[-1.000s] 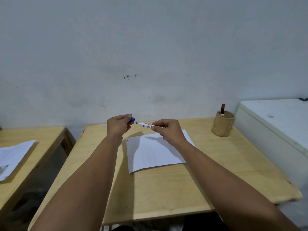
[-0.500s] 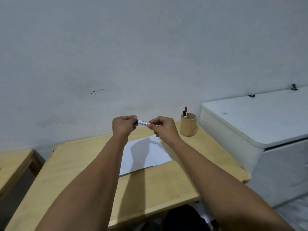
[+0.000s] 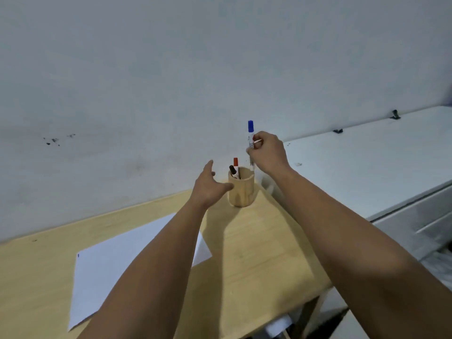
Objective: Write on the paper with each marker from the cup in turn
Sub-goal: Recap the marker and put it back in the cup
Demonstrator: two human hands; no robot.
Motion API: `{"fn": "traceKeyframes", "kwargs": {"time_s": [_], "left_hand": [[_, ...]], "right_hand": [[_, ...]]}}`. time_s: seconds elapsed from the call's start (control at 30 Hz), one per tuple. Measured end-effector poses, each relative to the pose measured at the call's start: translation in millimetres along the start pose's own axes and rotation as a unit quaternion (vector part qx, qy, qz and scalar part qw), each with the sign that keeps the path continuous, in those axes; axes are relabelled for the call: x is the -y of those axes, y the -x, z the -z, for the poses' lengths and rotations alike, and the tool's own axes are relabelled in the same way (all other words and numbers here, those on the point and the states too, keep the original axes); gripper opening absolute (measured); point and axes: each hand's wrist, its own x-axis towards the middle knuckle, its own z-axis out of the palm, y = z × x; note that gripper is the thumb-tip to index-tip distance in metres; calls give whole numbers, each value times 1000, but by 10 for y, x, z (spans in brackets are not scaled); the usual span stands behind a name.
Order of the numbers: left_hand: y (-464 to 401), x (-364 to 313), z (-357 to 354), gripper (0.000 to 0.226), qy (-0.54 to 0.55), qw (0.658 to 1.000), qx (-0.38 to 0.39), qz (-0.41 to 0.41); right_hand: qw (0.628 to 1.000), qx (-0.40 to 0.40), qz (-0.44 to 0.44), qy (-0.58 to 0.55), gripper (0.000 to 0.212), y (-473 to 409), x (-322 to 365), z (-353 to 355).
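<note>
Pinching the capped blue marker (image 3: 251, 143) upright, the right hand (image 3: 267, 154) hovers at the cup's (image 3: 242, 192) one o'clock; the left hand (image 3: 208, 185), spread and empty, sits at its nine o'clock.

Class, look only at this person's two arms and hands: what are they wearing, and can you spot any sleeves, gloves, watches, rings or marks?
Both forearms are bare up to the picture's lower edge, so no sleeve shows. The left hand and right hand have no gloves. No watch, bracelet or ring shows on either wrist or on the visible fingers. No tattoos, bandages or other marks can be made out.
</note>
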Motion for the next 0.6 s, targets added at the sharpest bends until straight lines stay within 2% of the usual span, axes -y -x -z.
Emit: {"fn": "traceKeyframes", "kwargs": {"time_s": [0.1,0.2,0.4,0.47,0.6], "left_hand": [[-192,187,-209,110,-16,1000,21,-3],[-343,302,-373,110,-21,999,31,-11],[-449,397,-564,77,3,999,21,-46],[-460,420,-576,77,2,999,16,-49],[-478,440,-573,83,-2,999,19,-48]], "right_hand": [[999,34,-12,-4,20,-147,-145,-90],[995,89,-22,39,22,-201,-243,-255],[988,120,-43,82,12,-268,-259,-430],[985,129,-53,101,8,-288,-210,-431],[977,135,-64,151,17,-332,-155,-481]]}}
